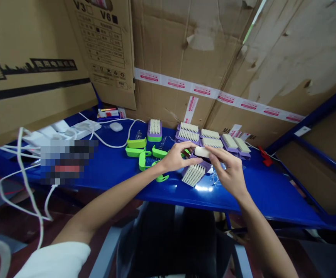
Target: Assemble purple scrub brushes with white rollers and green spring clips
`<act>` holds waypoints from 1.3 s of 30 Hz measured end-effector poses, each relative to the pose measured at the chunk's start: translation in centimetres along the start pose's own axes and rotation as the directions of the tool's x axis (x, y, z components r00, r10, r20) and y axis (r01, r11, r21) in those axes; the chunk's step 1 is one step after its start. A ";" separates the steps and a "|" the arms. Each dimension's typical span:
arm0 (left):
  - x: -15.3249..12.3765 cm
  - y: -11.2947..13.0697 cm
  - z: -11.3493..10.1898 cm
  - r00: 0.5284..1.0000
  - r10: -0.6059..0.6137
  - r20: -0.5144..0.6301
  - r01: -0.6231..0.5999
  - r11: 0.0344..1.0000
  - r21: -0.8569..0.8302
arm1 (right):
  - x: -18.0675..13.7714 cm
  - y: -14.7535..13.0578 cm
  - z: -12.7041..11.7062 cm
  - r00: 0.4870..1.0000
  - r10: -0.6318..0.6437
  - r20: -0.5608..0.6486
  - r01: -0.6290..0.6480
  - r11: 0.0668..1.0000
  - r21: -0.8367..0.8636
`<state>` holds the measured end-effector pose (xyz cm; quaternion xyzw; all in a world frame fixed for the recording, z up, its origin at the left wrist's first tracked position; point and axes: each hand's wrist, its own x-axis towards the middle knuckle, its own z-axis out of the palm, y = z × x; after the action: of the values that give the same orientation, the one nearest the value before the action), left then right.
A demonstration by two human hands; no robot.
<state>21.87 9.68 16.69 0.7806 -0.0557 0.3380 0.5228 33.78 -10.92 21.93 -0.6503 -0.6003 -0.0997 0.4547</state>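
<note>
Over the blue shelf (272, 189), both of my hands hold a purple-backed brush (195, 172) with white bristles pointing down and towards me. My left hand (175, 156) grips its left end with curled fingers. My right hand (228, 170) pinches its top right edge, fingers closed on it. Several green plastic handle parts (140, 148) lie just left of my left hand. A row of finished purple brushes (211, 139) with bristles up sits behind my hands, and one green-based brush (154, 130) stands further left.
Cardboard boxes (185, 58) form a wall right behind the shelf. White cables (26, 170) and white power strips (69, 131) lie at the left, with a blurred patch beside them. A small red clip (265, 156) lies at the right. A blue frame bar (315, 116) rises at the right.
</note>
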 end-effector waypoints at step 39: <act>-1.9 0.4 1.2 0.927 0.298 -0.230 -0.284 0.954 0.092 | 0.0 2.9 3.4 0.989 -0.126 0.081 0.102 0.960 0.260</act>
<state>20.83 7.96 15.68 0.7315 -0.0971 0.5054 0.4471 34.90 -8.13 18.66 -0.5547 -0.6659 -0.0160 0.4987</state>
